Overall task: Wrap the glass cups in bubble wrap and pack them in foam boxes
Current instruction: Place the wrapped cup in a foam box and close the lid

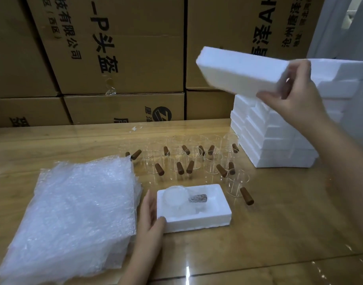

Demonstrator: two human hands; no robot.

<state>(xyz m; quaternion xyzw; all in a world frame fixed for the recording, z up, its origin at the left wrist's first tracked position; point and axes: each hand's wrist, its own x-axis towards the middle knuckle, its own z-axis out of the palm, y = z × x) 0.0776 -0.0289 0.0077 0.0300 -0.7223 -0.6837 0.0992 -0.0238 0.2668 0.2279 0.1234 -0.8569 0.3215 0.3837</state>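
White foam lid (238, 73), judged light, stiff and crumbly, is gripped at its right end by the right hand (293, 95). The fragile bubble-wrapped glass cup (176, 195) lies in the white foam box (197, 220) on the wooden table (258, 233), steadied by the flat, straight-fingered left hand (149, 214).

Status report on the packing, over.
Left hand braces foam box, wrapped cup inside. Right hand grips foam piece aloft. Nothing blocks the box.
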